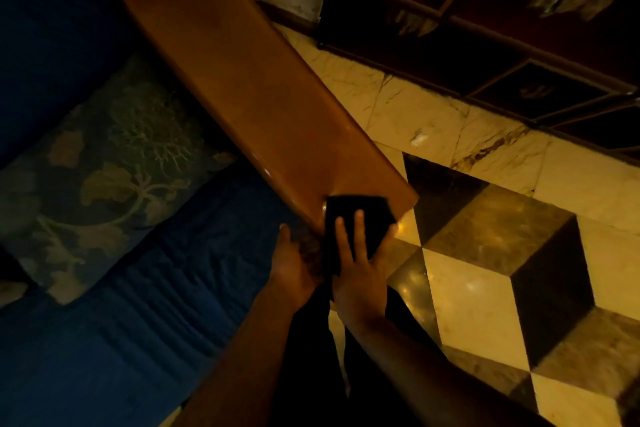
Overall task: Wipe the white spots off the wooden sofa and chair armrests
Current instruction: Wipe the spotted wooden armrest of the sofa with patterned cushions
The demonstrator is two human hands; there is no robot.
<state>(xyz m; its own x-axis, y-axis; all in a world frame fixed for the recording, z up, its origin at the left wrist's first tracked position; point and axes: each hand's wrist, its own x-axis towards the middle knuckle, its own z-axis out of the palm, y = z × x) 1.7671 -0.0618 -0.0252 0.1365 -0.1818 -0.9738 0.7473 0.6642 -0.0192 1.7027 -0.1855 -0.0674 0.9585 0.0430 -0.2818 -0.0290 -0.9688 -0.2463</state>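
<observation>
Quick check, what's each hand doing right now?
Left hand: open, resting against the near end of the wooden armrest, holding nothing.
Right hand: fingers flat, pressing the dark cloth onto the armrest.

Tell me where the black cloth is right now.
In the head view, the cloth lies on the near end of the wooden armrest, pressed flat under the right hand, with the left hand beside it.

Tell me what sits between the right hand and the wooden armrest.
In the head view, a dark cloth lies under the right hand, pressed on the armrest's near end.
</observation>
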